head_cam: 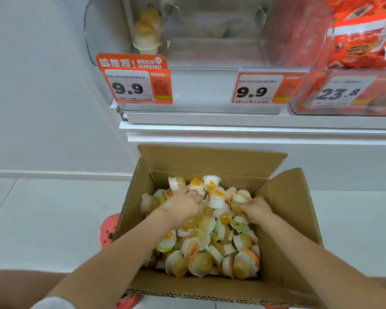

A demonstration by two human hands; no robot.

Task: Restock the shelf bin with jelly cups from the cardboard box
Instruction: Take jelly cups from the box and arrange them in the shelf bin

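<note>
We reach both hands into the cardboard box (212, 159) on the floor: our left hand (183, 205) and right hand (257, 208) curl into the jelly cups (210, 248); the clear shelf bin (210, 32) stands above.

Brown cardboard box (212, 158), yellow-white jelly cups (210, 239)

Bright, even light; blurred, warped edges.
</note>
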